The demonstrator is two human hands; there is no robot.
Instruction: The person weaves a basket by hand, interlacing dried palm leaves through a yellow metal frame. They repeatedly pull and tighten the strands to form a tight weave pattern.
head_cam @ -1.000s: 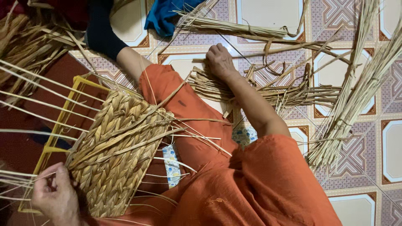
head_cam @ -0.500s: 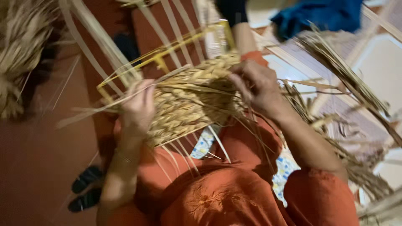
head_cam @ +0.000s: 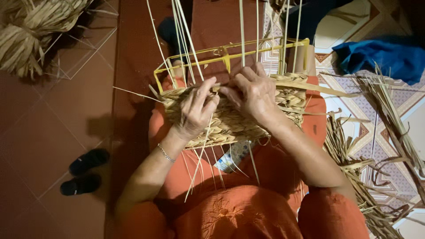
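A half-woven straw basket [head_cam: 239, 117] on a yellow wire frame [head_cam: 221, 55] is held across the lap.

The basket is rested on orange-clad knees above the red tiled floor [head_cam: 53, 119]. Its upper woven edge is pressed by the left hand [head_cam: 197, 110], fingers curled over it, and by the right hand [head_cam: 252, 93], closed around a straw strand [head_cam: 318, 88]. Black sandals [head_cam: 84, 170] are seen at the left.

Half-woven straw basket [head_cam: 230, 117] on yellow wire frame [head_cam: 226, 55], lying across lap.

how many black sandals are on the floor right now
2: one black sandal on the red floor tiles at lower left, the other just below it, side by side. None seem hidden.
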